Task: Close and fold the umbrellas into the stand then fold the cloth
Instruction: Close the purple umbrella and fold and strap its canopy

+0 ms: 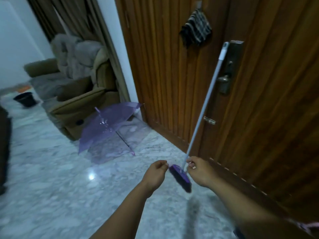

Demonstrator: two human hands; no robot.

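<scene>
An open, see-through purple umbrella (107,133) lies on its side on the marble floor, beside the armchair and the door. A dark striped cloth (196,32) hangs from a hook high on the wooden door. My left hand (156,173) and my right hand (201,170) are held out low in front of me, both with fingers curled shut. They sit on either side of a purple broom head (180,177). My right fingertips are right at the base of the broom's pole; I cannot tell whether they grip it. No umbrella stand is in view.
The broom's grey pole (207,100) leans against the wooden door (164,75) near its lock and handle (224,80). A tan armchair (82,94) piled with grey fabric stands to the left. A black bucket (25,99) is at the far left.
</scene>
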